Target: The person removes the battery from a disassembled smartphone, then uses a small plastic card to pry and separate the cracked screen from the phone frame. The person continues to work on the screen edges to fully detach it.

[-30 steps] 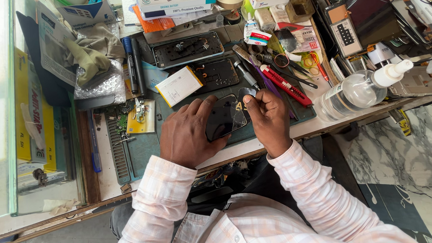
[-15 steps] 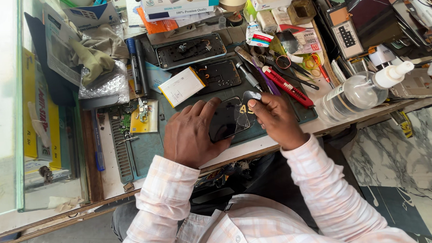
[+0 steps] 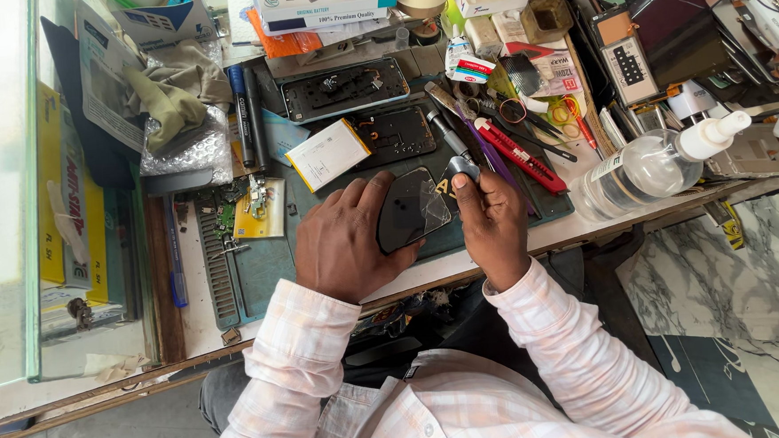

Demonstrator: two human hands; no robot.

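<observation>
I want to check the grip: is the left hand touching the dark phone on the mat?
Touching. The head view shows the left hand lying against the dark phone, fingers curled over its left edge and thumb under its lower edge, with no gap.

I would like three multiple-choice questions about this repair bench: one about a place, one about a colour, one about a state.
1. Where is the clear spray bottle?
A. right of the hands
B. left of the hands
C. on the floor

2. What colour is the cutter beside the right hand?
A. blue
B. red
C. white

3. What is the state of the dark panel under the left hand?
A. intact
B. folded
C. cracked

Answers: 1 A, it lies at the bench's right edge. 2 B, its body is red. 3 C, crack lines cross its surface.
</observation>
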